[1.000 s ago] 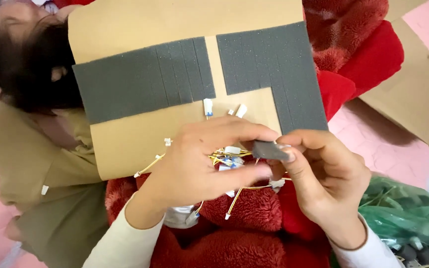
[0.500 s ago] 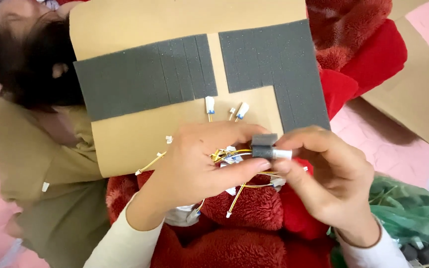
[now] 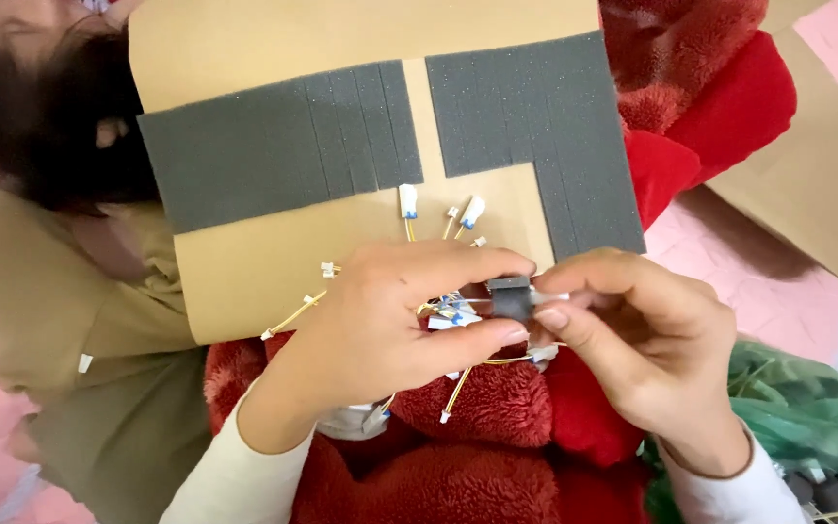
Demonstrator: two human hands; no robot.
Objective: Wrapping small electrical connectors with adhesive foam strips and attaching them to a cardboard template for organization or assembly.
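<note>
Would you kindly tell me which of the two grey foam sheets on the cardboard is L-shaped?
The right foam sheet, nearer the right hand; the left foam sheet is a plain rectangle.

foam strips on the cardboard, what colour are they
Dark grey foam strips, clearest in the head view.

pink floor mat [image 3: 758,281], red fleece blanket [image 3: 497,475], soft daylight

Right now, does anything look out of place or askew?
Mildly. The cardboard sheet rests on a red fleece lap and lies over another person's shoulder; yellow wires splay loosely from the left hand.
</note>
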